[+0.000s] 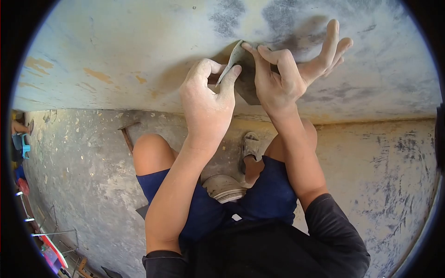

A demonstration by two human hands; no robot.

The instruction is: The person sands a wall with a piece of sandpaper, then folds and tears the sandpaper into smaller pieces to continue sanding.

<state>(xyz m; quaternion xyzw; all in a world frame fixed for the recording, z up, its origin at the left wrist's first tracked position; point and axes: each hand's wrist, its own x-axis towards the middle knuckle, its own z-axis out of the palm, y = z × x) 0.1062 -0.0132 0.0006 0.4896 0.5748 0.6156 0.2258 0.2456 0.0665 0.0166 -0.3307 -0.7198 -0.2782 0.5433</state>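
Note:
A sheet of what looks like sandpaper (246, 82), dark on one face and pale grey-green on the other, is held up in front of the wall. My left hand (207, 95) pinches its curled left edge between thumb and fingers. At the sheet's upper edge, the index finger and thumb of my right hand (282, 83) press together on it. The other fingers of that hand are spread out to the right. Pale dust covers both hands. Part of the sheet is hidden behind my fingers.
A pale wall (125, 46) with ochre and grey patches rises ahead. Below me is a round pale tub (223, 187), beside my sandalled foot (250, 148). A hammer-like tool (126, 134) leans by my left knee. A blue stool (25, 146) and metal rods (55, 233) stand far left.

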